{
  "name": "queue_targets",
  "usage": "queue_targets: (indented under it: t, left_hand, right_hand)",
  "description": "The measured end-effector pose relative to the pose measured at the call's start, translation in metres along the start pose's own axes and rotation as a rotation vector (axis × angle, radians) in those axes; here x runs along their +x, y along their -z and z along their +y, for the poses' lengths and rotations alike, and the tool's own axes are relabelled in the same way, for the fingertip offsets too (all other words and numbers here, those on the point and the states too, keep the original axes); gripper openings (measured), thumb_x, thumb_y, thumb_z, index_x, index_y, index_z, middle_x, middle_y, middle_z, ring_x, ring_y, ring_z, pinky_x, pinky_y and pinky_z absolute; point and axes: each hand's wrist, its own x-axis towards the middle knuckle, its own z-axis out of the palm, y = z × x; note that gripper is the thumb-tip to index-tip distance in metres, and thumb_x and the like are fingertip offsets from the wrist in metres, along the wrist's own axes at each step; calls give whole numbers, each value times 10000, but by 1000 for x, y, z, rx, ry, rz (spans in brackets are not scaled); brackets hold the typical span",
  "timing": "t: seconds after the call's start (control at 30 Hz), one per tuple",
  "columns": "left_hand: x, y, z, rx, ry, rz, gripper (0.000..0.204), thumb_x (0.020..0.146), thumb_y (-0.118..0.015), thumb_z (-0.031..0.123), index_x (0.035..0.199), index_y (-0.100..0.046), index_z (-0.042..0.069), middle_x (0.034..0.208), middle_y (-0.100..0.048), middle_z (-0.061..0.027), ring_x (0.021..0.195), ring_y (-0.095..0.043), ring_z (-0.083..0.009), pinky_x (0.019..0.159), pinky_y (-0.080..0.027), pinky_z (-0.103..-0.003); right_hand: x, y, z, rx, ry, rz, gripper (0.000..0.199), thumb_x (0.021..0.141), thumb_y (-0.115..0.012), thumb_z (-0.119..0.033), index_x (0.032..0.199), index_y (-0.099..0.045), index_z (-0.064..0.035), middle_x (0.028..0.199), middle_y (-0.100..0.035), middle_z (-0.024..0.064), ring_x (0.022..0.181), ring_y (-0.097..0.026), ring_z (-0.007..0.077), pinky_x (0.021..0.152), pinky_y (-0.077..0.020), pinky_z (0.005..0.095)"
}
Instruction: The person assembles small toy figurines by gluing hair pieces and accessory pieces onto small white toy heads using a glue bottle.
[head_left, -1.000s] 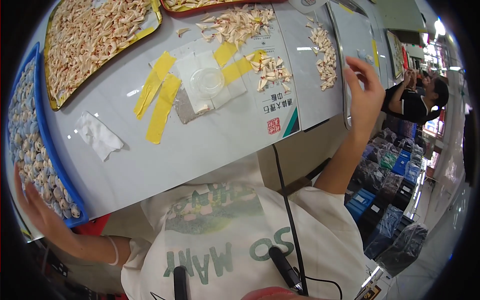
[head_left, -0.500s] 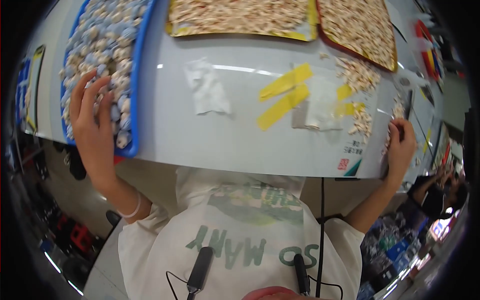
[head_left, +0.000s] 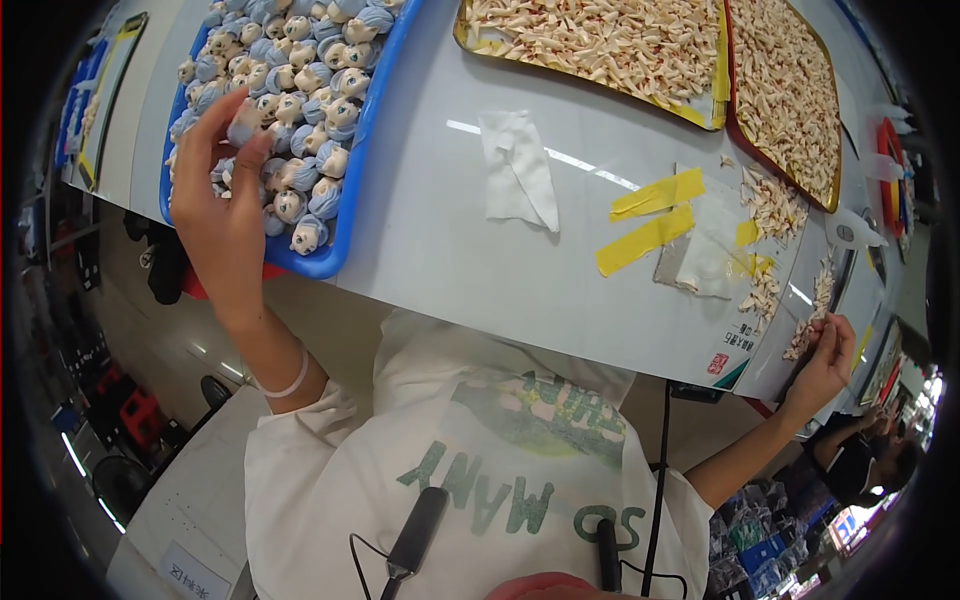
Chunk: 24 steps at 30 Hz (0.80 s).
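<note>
My left hand (head_left: 222, 190) is above the near left part of a blue tray (head_left: 352, 215). Its thumb and fingers are closed on a small doll head (head_left: 244, 123), which is blurred. The tray holds many doll heads (head_left: 290, 205) with light-blue hair and pale faces. Far to the right, my right hand (head_left: 828, 352) has its thumb and fingertips pinched together beside a narrow strip of small cream-coloured pieces (head_left: 800, 340). What sits between those fingertips is too small to make out.
Two shallow trays, one yellow-edged (head_left: 590, 80) and one with a dark red side (head_left: 737, 110), hold many cream pieces. A white cloth (head_left: 517, 175), yellow tape strips (head_left: 655, 195), a taped white pad (head_left: 708, 262) and a white bottle (head_left: 853, 232) lie on the table. A cable (head_left: 660, 450) hangs in front.
The view has turned, so the table sits further right. My left hand, formerly among the heads with fingers apart, now pinches one head. My right hand stays by the small pieces.
</note>
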Motion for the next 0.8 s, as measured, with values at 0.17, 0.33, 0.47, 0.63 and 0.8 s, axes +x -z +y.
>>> queue_targets:
  t: [0.17,0.33,0.47,0.63,0.8]
  left_hand:
    - [-14,-6,26,-642,68,49,264,813,-529,80,1049,-489,-31,996,-542,-122,762,-539,-166,671,-429,-211]
    - [-38,-25,64,-1295,179,-330,390,857,-473,226,1134,-368,-28,991,-494,-169,749,-539,-196,616,-447,-230]
    - [-53,-50,95,-1484,398,-534,374,847,-495,188,1117,-375,-41,988,-494,-159,804,-524,-183,648,-450,-241]
    - [-78,-72,109,-1576,245,-716,339,788,-546,34,1085,-403,-43,1038,-482,-149,892,-494,-147,721,-425,-224]
    - [-79,-80,127,-1649,498,-898,280,813,-521,66,1047,-409,-40,1008,-484,-141,882,-494,-140,708,-428,-221]
  right_hand:
    - [-5,7,-13,65,-93,141,126,860,-469,-75,895,-546,18,759,-554,53,643,-484,77,596,-390,183]
    - [-15,4,-33,241,-90,109,92,828,-497,-29,876,-546,33,789,-568,79,651,-511,101,602,-407,197]
    - [-21,-16,-62,383,-35,-2,85,774,-530,40,856,-538,62,802,-582,121,686,-560,151,623,-447,229]
    - [-15,-36,-91,557,-20,-139,111,737,-542,85,848,-535,78,795,-592,153,722,-579,186,653,-462,243]
    - [-2,-55,-96,446,272,-282,141,619,-611,119,742,-583,58,775,-581,113,752,-545,167,679,-427,240]
